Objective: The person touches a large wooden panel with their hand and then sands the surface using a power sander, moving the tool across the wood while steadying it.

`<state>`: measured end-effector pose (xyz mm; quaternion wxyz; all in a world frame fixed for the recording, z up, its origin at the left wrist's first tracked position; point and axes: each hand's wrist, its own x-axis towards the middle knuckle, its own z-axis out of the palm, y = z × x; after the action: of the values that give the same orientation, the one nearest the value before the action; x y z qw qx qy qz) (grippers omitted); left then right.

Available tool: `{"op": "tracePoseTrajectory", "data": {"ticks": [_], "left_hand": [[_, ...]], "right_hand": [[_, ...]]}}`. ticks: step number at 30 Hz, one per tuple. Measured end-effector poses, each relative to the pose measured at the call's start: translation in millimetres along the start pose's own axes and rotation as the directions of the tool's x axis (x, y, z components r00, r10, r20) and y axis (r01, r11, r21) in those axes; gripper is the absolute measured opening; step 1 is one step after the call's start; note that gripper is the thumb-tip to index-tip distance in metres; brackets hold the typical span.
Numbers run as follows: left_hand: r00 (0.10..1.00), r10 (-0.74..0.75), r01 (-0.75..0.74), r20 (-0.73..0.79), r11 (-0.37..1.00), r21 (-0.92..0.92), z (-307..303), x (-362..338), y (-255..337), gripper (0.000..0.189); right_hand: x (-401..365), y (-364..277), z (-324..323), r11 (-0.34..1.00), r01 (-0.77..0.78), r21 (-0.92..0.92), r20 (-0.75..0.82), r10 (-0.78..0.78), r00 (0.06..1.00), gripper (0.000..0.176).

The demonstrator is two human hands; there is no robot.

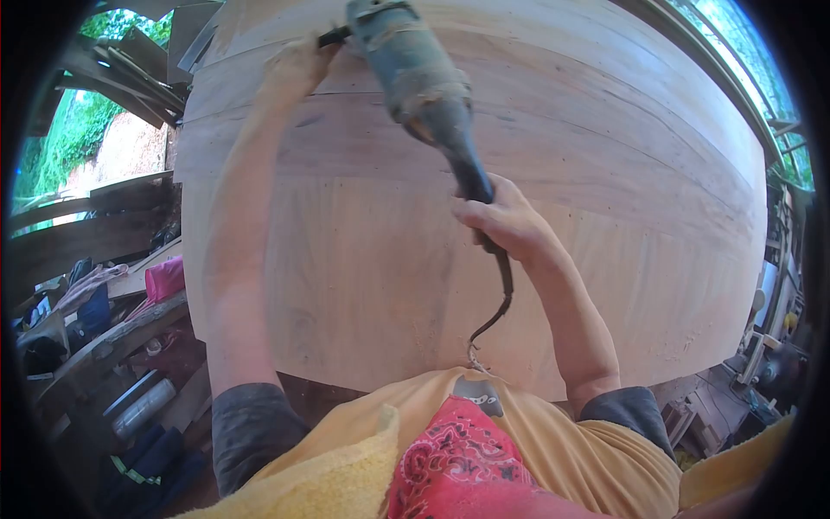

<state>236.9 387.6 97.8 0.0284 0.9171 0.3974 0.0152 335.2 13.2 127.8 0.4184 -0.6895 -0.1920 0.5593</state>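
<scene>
An angle grinder (411, 73) with a dusty teal body lies over the wooden panel surface (372, 259), its head near the top edge of the view. My right hand (506, 216) is wrapped around its dark rear handle. At the upper left, my left hand (298, 67) is closed on the black side handle (334, 36); it is slightly blurred. From the rear handle a black cord (507, 290) curves down toward my shirt. The grinder's working face is hidden from view.
Stacked boards (130, 73) stand at the upper left. Lower left, a shelf (112, 337) carries a pink item (164, 278) and clutter. Wood pieces and tools (692, 424) lie at the lower right. A red bandana (458, 450) hangs over my chest.
</scene>
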Motion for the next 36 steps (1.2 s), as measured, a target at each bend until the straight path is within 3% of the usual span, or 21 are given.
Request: {"op": "tracePoseTrajectory", "data": {"ticks": [1,5,7,9,11,14,17,19,21,24,25,26,29,33,36], "left_hand": [[0.998,0.062,-0.061,0.015,0.996,-0.057,0,5,30,0.054],[0.939,0.308,-0.336,-0.152,0.914,-0.229,59,45,143,0.054],[0.931,0.366,-0.358,0.012,0.915,-0.185,19,26,213,0.050],[0.875,0.465,-0.484,-0.135,0.851,-0.207,54,41,274,0.046],[0.895,0.441,-0.418,0.069,0.883,-0.215,8,21,320,0.045],[0.909,0.416,-0.415,-0.029,0.894,-0.170,25,31,360,0.050],[0.916,0.381,-0.400,-0.127,0.895,-0.200,45,54,350,0.057],[0.886,0.449,-0.462,-0.113,0.842,-0.278,43,72,297,0.053],[0.934,0.355,-0.356,-0.038,0.922,-0.150,25,70,243,0.054],[0.950,0.272,-0.274,-0.153,0.962,0.010,22,67,145,0.050],[0.982,0.174,-0.174,-0.074,0.985,0.007,10,66,122,0.048],[0.992,0.117,-0.111,0.040,0.986,-0.124,0,65,100,0.058],[1.000,0.000,0.000,0.007,1.000,0.003,7,64,31,0.056],[0.999,0.000,0.000,-0.034,1.000,0.023,15,61,13,0.055],[0.997,0.074,-0.074,-0.028,0.997,0.009,5,56,66,0.054]], "right_hand": [[-11,15,-15,0.999,-0.009,0.032,-0.058,0.011,0.998,0.040],[-62,61,-81,0.981,0.045,0.187,-0.222,-0.002,0.975,0.039],[-88,83,-109,0.970,0.044,0.241,-0.312,0.034,0.950,0.037],[-114,87,-123,0.969,0.020,0.246,-0.397,0.082,0.914,0.035],[-131,98,-136,0.965,0.019,0.263,-0.455,0.106,0.884,0.034],[-130,105,-155,0.967,0.030,0.253,-0.482,0.099,0.871,0.035],[-118,93,-152,0.977,0.023,0.211,-0.478,0.082,0.875,0.035],[-96,77,-143,0.980,0.030,0.197,-0.445,0.062,0.894,0.034],[-67,62,-132,0.987,0.017,0.162,-0.352,0.042,0.935,0.034],[-14,36,-98,0.992,0.027,0.125,-0.223,0.001,0.975,0.034],[3,27,-86,0.996,0.035,0.079,-0.174,-0.021,0.985,0.033],[17,19,-74,0.998,0.044,0.037,-0.126,-0.039,0.991,0.032],[45,-2,-45,0.999,0.052,0.004,-0.026,-0.052,0.998,0.031],[43,-4,-42,1.000,0.023,-0.006,0.004,-0.023,1.000,0.032],[22,4,-61,0.999,0.026,0.021,-0.079,-0.024,0.997,0.035]]}}
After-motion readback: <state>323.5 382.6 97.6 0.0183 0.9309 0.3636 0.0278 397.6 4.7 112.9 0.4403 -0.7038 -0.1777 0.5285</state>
